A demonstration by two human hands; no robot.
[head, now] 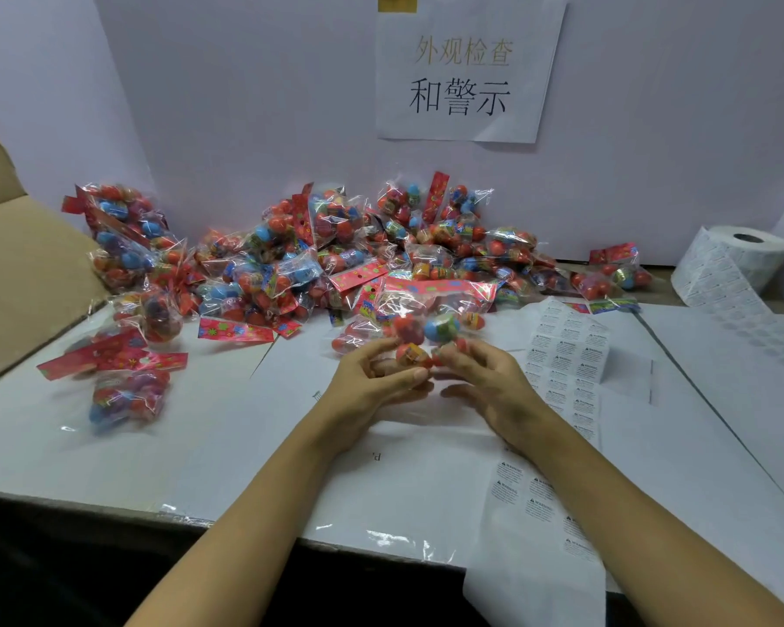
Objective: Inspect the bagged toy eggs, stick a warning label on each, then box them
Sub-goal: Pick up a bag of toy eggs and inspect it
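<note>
A white table (200,445) carries a heap of bagged eggs (336,251) along the back wall. In front of it, the left hand (372,386) and right hand (489,382) together pinch one bag of toy eggs (422,328), held just above the tabletop. A label sheet (562,355) lies beside the right hand.

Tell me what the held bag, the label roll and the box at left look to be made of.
Held bag: clear glossy plastic film, judging by glints and visible eggs. Label roll: matte white paper, apparently, wound on a core. Box: plain brown cardboard, dull finish.
</note>
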